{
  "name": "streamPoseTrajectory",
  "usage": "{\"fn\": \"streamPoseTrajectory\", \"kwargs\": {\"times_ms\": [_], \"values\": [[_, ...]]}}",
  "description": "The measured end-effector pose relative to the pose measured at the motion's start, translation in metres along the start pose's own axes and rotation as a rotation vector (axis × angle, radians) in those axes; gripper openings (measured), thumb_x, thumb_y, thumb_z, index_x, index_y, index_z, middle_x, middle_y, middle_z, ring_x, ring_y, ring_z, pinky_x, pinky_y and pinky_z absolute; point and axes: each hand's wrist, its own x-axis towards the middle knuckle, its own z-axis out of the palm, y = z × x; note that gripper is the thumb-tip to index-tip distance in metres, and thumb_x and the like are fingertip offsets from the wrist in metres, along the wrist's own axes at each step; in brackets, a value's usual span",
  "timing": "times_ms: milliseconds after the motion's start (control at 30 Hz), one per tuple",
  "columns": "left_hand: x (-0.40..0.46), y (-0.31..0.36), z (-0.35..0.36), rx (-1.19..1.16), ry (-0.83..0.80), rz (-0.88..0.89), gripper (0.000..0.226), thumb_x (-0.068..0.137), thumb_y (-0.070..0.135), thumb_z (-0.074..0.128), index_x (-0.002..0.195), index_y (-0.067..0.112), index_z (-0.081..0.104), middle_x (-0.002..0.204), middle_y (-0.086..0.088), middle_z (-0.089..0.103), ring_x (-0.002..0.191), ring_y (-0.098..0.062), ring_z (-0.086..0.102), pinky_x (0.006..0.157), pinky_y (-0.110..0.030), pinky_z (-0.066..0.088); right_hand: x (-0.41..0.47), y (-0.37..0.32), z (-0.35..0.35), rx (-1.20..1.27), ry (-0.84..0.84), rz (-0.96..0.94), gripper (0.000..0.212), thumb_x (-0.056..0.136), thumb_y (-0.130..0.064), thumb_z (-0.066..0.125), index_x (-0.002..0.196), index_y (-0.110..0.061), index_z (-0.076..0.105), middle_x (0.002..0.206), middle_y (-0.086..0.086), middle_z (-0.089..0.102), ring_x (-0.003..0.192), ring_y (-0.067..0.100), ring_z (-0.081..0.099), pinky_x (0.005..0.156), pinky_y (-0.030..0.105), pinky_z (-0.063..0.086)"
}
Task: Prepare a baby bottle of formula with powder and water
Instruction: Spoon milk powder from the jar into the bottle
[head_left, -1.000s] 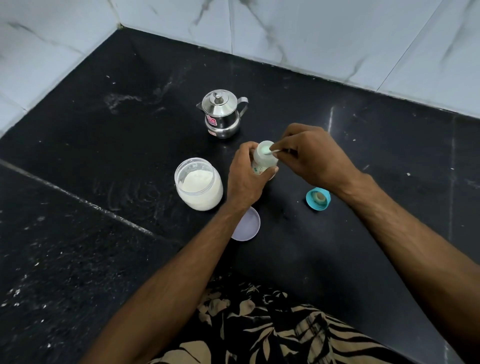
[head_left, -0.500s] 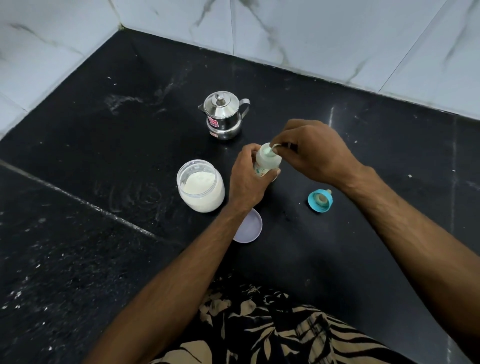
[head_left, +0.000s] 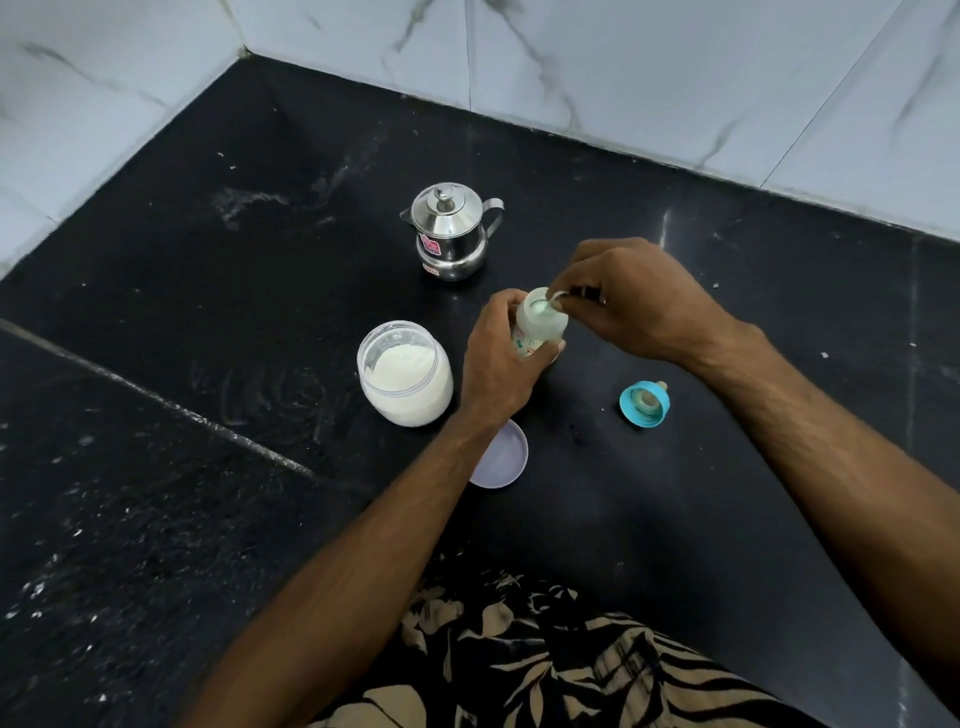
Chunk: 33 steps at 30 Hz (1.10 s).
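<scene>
The baby bottle (head_left: 540, 327) stood open-mouthed at the centre of the frame, on or just above the black desk (head_left: 208, 291); its base was hidden. The left hand (head_left: 501, 364) grasped its body, fingers curled round it. The right hand (head_left: 631, 299) pinched a small spoon (head_left: 557, 297), the bowl of which sat at the bottle mouth. The step in hand was judged to be tipping powder into the bottle. The open powder jar (head_left: 405, 379) stood just left of the left hand, its lid (head_left: 501, 460) lying below, partly under the left forearm. The teal cap with teat (head_left: 644, 404) lay to the lower right, apart from the bottle. The steel kettle (head_left: 452, 231), lid on, stood above the bottle, apart from it. The next move would probably call for clearing the spoon from the mouth without spilling, then either a further scoop from the jar or pouring water from the kettle while the left hand steadied the bottle.
</scene>
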Motion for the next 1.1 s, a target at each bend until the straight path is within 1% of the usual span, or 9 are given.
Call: {"fn": "streamPoseTrajectory", "kwargs": {"times_ms": [100,233,333,400,500,600,733,933,1100], "values": [[0.000,0.000,0.000,-0.008,-0.003,-0.001,0.061,0.071,0.028,0.083,0.121,0.020,0.049,0.120,0.004,0.059,0.107,-0.012,0.058,0.092,-0.037,0.053,-0.002,0.001,0.004,0.004,-0.051,-0.001,0.017,0.091,-0.016,0.065,0.103,-0.011,0.075,0.095,0.003,0.068,0.075,0.009,0.055,0.069,0.028,0.050],[0.000,-0.001,0.000,0.001,0.010,0.005,0.061,0.070,0.026,0.084,0.120,0.019,0.049,0.118,0.003,0.059,0.106,-0.012,0.058,0.090,-0.037,0.052,-0.005,0.003,0.000,0.118,0.093,0.075,0.012,0.089,-0.015,0.068,0.097,-0.010,0.075,0.088,0.001,0.067,0.070,0.010,0.058,0.067,0.023,0.049],[0.000,-0.001,0.001,0.001,0.014,0.015,0.061,0.070,0.025,0.084,0.120,0.019,0.048,0.120,0.003,0.058,0.108,-0.012,0.057,0.091,-0.037,0.052,-0.009,0.005,-0.002,0.213,0.159,0.214,0.007,0.090,-0.015,0.066,0.094,-0.015,0.072,0.086,-0.006,0.066,0.068,0.003,0.058,0.065,0.013,0.044],[-0.001,-0.002,0.002,0.000,0.014,0.016,0.061,0.071,0.025,0.083,0.120,0.020,0.048,0.122,0.002,0.057,0.110,-0.013,0.056,0.093,-0.038,0.052,-0.011,0.006,0.000,0.299,0.208,0.303,0.006,0.090,-0.019,0.065,0.091,-0.021,0.071,0.079,-0.011,0.066,0.068,0.005,0.062,0.062,0.016,0.047],[-0.001,-0.003,0.003,-0.015,0.016,0.011,0.061,0.070,0.027,0.083,0.120,0.022,0.048,0.122,0.004,0.057,0.110,-0.011,0.056,0.093,-0.039,0.052,-0.014,0.008,0.004,0.463,0.269,0.420,0.006,0.090,-0.020,0.066,0.089,-0.019,0.072,0.076,-0.004,0.070,0.066,0.014,0.067,0.060,0.027,0.055],[-0.001,-0.003,0.004,-0.027,0.012,0.005,0.063,0.070,0.027,0.084,0.121,0.021,0.048,0.122,0.003,0.056,0.110,-0.012,0.056,0.092,-0.039,0.052,-0.017,0.009,0.009,0.608,0.301,0.523,0.007,0.090,-0.016,0.066,0.091,-0.014,0.072,0.078,0.006,0.071,0.061,0.011,0.065,0.051,0.018,0.048],[-0.003,-0.005,0.002,-0.023,-0.001,-0.016,0.074,0.065,0.031,0.087,0.126,0.021,0.046,0.122,0.002,0.054,0.111,-0.012,0.053,0.095,-0.037,0.050,-0.020,0.009,0.012,0.756,0.325,0.613,0.011,0.091,-0.014,0.065,0.097,-0.008,0.071,0.081,0.011,0.071,0.062,0.011,0.065,0.047,0.020,0.047],[-0.014,-0.007,-0.002,-0.019,-0.003,-0.050,0.078,0.067,0.036,0.085,0.131,0.022,0.043,0.125,0.002,0.052,0.111,-0.009,0.052,0.094,-0.030,0.048,-0.019,0.005,0.011,0.946,0.396,0.653,0.008,0.090,-0.009,0.064,0.094,-0.008,0.071,0.074,0.004,0.070,0.059,0.011,0.064,0.047,0.023,0.045],[-0.032,-0.011,-0.012,-0.057,-0.022,-0.103,0.079,0.069,0.037,0.085,0.134,0.024,0.041,0.127,0.004,0.050,0.114,-0.008,0.050,0.093,-0.020,0.043,-0.010,-0.011,0.017,1.057,0.340,0.593,0.009,0.091,-0.007,0.061,0.092,-0.009,0.070,0.073,0.003,0.070,0.059,0.011,0.063,0.046,0.021,0.043]]}}
